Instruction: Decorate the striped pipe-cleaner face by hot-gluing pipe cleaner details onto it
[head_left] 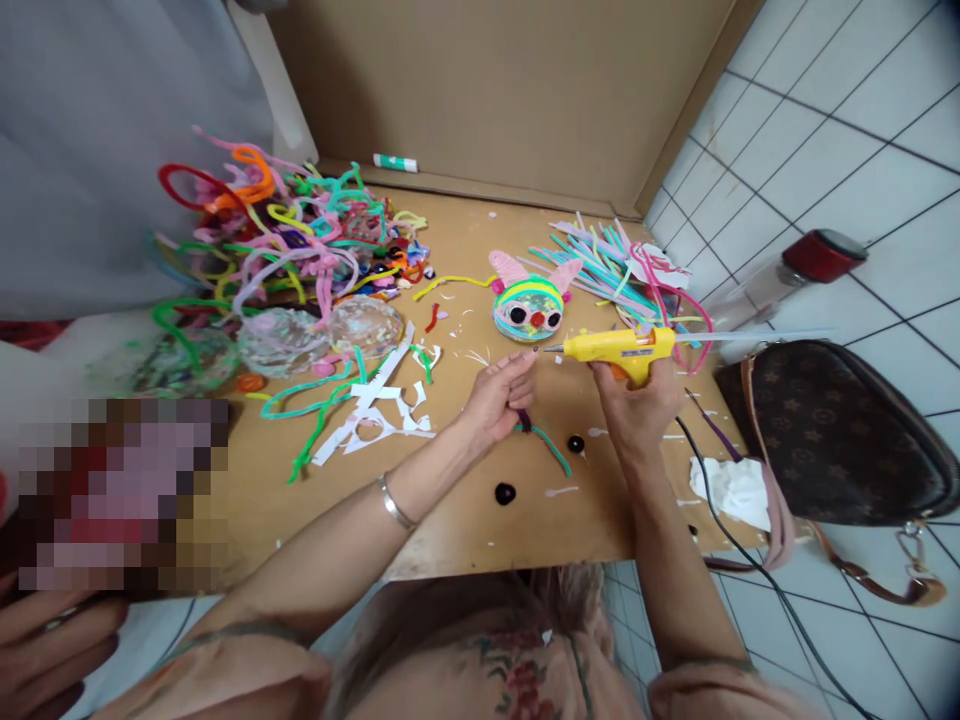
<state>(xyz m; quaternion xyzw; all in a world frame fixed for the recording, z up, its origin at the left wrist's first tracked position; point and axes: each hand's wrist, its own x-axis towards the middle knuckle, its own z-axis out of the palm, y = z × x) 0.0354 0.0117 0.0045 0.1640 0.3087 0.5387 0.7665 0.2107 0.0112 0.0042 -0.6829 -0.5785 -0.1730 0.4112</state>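
My right hand point(643, 402) is wrapped round the handle of a yellow hot glue gun point(616, 346), with a clear glue stick point(750, 335) out of its back. The gun's metal nozzle points left, close to the fingertips of my left hand point(501, 398). Those fingers are pinched together at a tiny dark thing that I cannot make out. Below the left hand, a dark purple piece and a teal pipe cleaner point(555, 452) show partly. Just beyond the hands sits a clear round craft animal point(529, 318) with pink ears, yellow and teal bands, black eyes and a red nose.
Tangled pipe cleaners point(300, 230) pile up at the left, by white paper scraps point(375, 395). Straight pipe cleaners point(600, 265) lie at the back right. A brown handbag point(840, 430) and black cord point(720, 500) are at the right. Another person's hand point(60, 640) is at lower left.
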